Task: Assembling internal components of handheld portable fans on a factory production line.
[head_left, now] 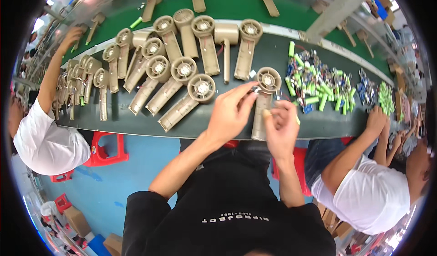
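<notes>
In front of me on the dark bench lies a beige handheld fan half-shell (259, 128), its round head away from me and its open handle toward me. My left hand (231, 114) is closed in a pinch on a small dark part with a shiny end (255, 90), just below the fan head. Beside the handle, my right hand (283, 128) has its fingers curled together near a small bluish-grey piece; what they hold is hidden. Left of my hands lie several more beige fan shells (182, 102) with white fan wheels and thin red wires.
Right of me is a heap of green battery cells with wired circuit boards (318, 85). Beyond runs a green belt (227, 6) carrying more fan shells. A metal post (339, 10) rises at the back right. Co-workers in white shirts sit on both sides, near red stools (107, 149).
</notes>
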Tool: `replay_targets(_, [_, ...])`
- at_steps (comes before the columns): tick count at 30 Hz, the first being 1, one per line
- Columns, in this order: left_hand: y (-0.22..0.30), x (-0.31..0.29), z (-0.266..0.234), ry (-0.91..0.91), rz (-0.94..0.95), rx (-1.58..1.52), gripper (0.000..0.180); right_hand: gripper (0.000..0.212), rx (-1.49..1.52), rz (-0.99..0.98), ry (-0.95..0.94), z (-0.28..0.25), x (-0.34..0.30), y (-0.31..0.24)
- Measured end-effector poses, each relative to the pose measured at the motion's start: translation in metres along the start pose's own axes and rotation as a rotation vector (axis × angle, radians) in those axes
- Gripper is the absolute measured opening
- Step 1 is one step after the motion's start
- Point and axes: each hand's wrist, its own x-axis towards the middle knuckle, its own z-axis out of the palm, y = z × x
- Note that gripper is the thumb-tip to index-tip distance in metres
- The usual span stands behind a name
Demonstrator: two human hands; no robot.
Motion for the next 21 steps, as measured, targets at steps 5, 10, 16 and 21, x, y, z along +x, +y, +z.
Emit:
replay_targets(5, [0.067, 0.084, -0.019, 0.065, 0.223, 0.226, 0.021, 0.034, -0.014, -0.156, -0.099, -0.005, 0.092, -0.051])
replay_targets(10, [0.025, 0.247, -0.070, 0.178, 0.184, 0.504, 0.031, 0.039, -0.495, -0.353, -0.105, 0.073, 0.261, -0.073])
replay_targets(16, [-0.043, 0.342, -0.135, 0.330, 0.057, 0.848, 0.040, 0.038, -0.443, -0.329, -0.172, 0.146, 0.363, -0.016])
replay_targets(21, [-0.092, 0.374, -0.180, 0.316, -0.094, 1.001, 0.061, 0.045, -0.624, -0.362, -0.232, 0.152, 0.363, -0.012])
